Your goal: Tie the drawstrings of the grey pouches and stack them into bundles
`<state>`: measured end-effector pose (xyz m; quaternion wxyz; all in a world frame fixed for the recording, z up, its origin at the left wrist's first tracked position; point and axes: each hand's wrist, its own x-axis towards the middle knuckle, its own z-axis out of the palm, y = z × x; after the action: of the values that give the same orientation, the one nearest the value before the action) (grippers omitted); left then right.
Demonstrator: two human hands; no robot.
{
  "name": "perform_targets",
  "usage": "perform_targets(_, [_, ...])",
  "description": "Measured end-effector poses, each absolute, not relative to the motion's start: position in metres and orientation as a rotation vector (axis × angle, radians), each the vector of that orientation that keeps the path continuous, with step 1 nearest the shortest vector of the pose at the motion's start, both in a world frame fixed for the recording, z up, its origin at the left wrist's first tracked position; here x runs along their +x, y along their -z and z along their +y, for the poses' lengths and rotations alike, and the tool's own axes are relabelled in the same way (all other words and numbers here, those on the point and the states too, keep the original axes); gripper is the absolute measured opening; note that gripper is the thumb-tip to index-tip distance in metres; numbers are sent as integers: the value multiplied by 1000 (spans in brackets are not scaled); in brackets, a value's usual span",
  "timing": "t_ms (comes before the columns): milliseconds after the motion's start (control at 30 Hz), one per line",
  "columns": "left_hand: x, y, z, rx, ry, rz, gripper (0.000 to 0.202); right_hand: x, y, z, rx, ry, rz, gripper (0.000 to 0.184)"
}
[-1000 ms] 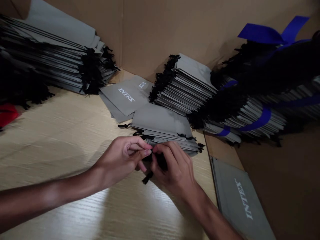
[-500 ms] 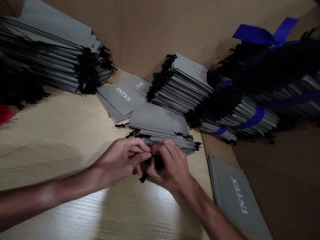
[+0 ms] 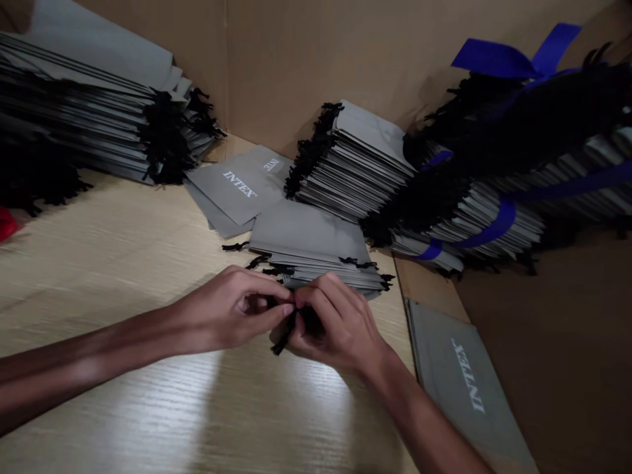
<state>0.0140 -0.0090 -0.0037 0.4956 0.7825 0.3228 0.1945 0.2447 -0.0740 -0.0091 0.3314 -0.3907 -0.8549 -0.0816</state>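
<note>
A pale wood-grain table (image 3: 148, 421) is supporting a tall stack of gray pouches (image 3: 99, 112) at the far left and a low pile (image 3: 311, 227) just beyond the hands. The right hand (image 3: 340, 322) and left hand (image 3: 217, 309) are meeting at the fingertips, both pinching a black cord (image 3: 280, 343), whose loose end is hanging between them.

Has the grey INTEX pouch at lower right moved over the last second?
No. The grey pouch keeps its place along the edge of the wooden tabletop; both drift slightly left and up together, so the camera probably moved.
</note>
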Motion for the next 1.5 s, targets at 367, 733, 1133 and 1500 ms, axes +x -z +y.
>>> perform_targets(367, [17, -8, -9, 1959, -452, 820, 22, 235, 12, -76, -970, 258, -2261, 10])
perform_targets(733, [17, -4, -6, 1594, -260, 845, 6, 231, 13, -77, -918, 310, -2256, 14])
perform_targets(1133, [4, -8, 2, 1904, -356, 725, 14, 238, 10, -78, -920, 284, -2301, 12])
perform_targets(1500, [10, -12, -5, 2081, -368, 705, 9, 233, 12, -79, -943, 321, -2309, 13])
